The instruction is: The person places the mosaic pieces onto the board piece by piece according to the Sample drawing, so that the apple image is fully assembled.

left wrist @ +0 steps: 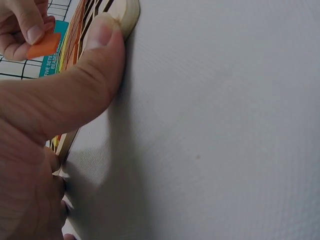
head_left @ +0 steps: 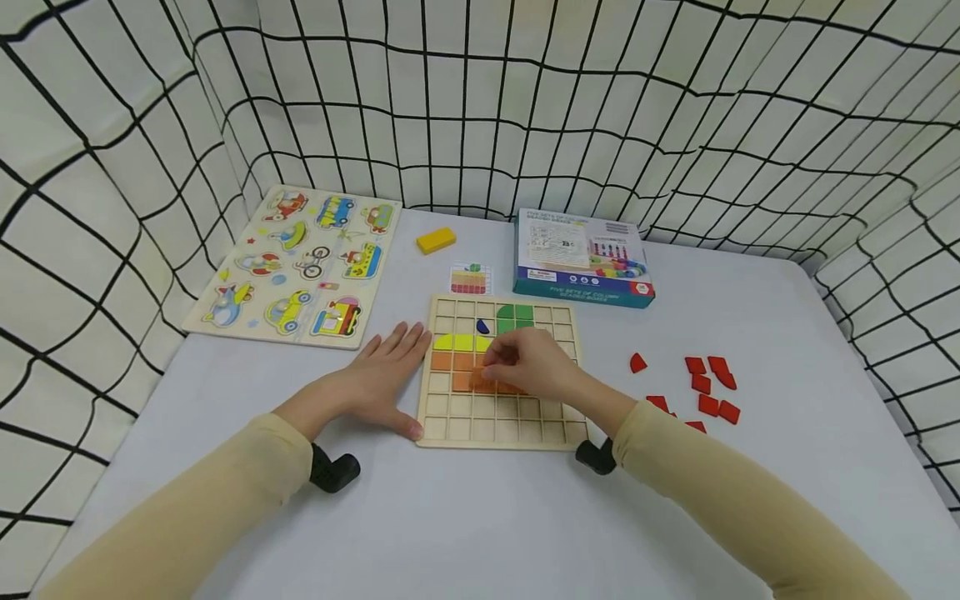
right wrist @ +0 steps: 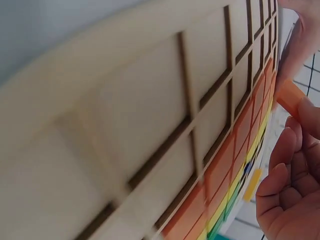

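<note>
A wooden grid board [head_left: 480, 429] lies in the middle of the white table, partly filled with orange, yellow and green tiles and one dark blue piece [head_left: 482, 327]. My right hand [head_left: 536, 362] is over the orange rows, pinching an orange tile [right wrist: 290, 97] between thumb and fingers; the left wrist view shows this orange tile [left wrist: 44, 46] too. In the head view the right hand covers some of the cells beneath. My left hand [head_left: 378, 379] lies spread on the table at the board's left side, its thumb and fingertips at the edge.
Loose red pieces [head_left: 701, 383] are scattered right of the board. Behind it are a small pattern card [head_left: 471, 279], a yellow block [head_left: 436, 241] and a blue-and-teal box [head_left: 583, 258]. A vehicle puzzle board [head_left: 296, 267] lies back left. Black netting [head_left: 465, 100] surrounds the table's back and sides.
</note>
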A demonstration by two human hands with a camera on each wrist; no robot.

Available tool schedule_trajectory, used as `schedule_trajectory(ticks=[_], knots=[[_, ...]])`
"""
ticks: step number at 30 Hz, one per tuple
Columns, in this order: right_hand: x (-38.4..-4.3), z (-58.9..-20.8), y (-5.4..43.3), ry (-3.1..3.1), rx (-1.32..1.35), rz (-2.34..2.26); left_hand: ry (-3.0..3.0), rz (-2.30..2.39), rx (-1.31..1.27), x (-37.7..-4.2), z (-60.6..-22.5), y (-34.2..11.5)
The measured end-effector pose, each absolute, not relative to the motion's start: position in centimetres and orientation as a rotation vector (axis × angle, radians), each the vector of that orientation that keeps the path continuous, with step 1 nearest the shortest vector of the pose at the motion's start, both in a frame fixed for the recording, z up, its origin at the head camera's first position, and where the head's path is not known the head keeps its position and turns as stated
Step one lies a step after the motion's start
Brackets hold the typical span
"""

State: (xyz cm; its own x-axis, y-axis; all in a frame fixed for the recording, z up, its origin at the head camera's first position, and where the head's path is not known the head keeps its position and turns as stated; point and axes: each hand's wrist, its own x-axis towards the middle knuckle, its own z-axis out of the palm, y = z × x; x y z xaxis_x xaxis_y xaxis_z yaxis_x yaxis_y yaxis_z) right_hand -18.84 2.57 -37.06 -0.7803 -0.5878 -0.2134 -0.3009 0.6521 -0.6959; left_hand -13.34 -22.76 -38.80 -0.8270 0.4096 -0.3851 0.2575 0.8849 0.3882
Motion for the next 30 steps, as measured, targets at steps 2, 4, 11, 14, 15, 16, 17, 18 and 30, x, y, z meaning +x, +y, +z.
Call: schedule_trajectory(ticks=[2, 4, 11, 14, 15, 16, 17, 18, 30], knots=[[-19.0, -37.2, 1.2, 2.432, -0.725, -0.906, 2.582, 0.451, 0.488, -13.4, -38.8, -22.7], [-19.1, -37.3, 0.1, 2.420, -0.743, -0.886, 2.580, 0.456, 0.495, -13.4, -38.8, -22.7], [-19.1, -37.3, -2.2, 2.396, -0.778, -0.824, 2.577, 0.451, 0.496, -13.4, -38.7, -22.6], [-19.0, -37.4, -2.7, 2.397, -0.782, -0.809, 2.578, 0.443, 0.493, -13.4, -38.6, -22.7], [-18.9, -37.5, -2.8, 2.396, -0.784, -0.804, 2.579, 0.439, 0.492, -13.4, -38.6, -22.7], [-18.9, -37.5, -2.9, 2.397, -0.781, -0.802, 2.580, 0.436, 0.493, -13.4, -38.6, -22.7], [-18.8, -37.6, -3.0, 2.399, -0.785, -0.795, 2.581, 0.433, 0.494, -13.4, -38.6, -22.8], [-18.8, -37.6, -3.1, 2.402, -0.789, -0.787, 2.581, 0.432, 0.494, -13.4, -38.6, -22.8], [-18.3, -38.0, -3.6, 2.515, -0.923, -0.601, 2.584, 0.429, 0.497, -13.4, -38.6, -22.9]])
